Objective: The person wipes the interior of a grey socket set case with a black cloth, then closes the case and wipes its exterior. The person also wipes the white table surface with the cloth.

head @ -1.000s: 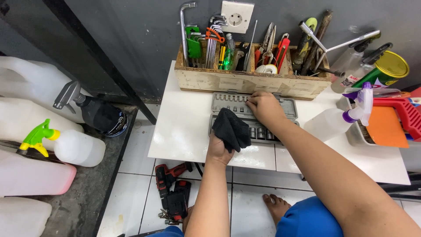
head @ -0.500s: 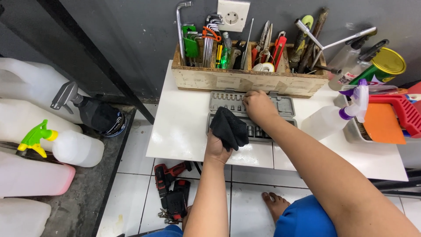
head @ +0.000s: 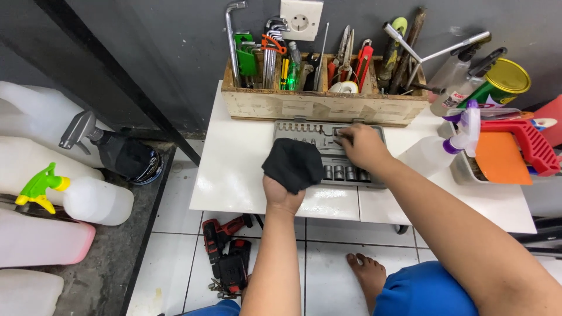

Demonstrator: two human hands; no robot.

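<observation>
Grey plastic socket-set tray (head: 351, 169) is lying on the white tabletop (head: 234, 169), just in front of the worn wooden tool crate (head: 322, 106). Right hand (head: 364, 146) is resting on the tray's upper row, fingertips (head: 342, 138) pinching a small piece there. Left hand (head: 284, 196) is gripping a crumpled black cloth (head: 293, 165) at the tray's left end. Clear spray bottle with purple nozzle (head: 439, 149) is standing just right.

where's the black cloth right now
In the head view the black cloth is bunched in the left hand, over the grey socket tray's left end, on the white table.
</observation>
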